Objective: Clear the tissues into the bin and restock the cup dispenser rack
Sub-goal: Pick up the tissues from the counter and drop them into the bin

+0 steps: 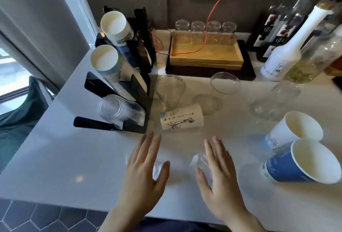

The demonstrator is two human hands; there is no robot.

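Observation:
A black cup dispenser rack [137, 91] stands at the counter's left. It holds two slanted stacks of paper cups [106, 59] and, lowest, a stack of clear plastic cups [114, 108]. Loose cups lie about: a white printed paper cup [182, 119] on its side, clear cups [170, 88] behind it, and a white cup [299, 128] and a blue paper cup [305, 163] at the right. My left hand [146, 169] and my right hand [220, 174] hover with fingers spread, each over a clear cup [199, 161] lying on the counter. I see no tissues.
A bin with a dark bag [20, 113] sits below the counter's left edge. At the back stand a wooden tray [205, 59] with upturned glasses, a red cable [212, 13] running to a wall socket, and several bottles [285, 47] at the right.

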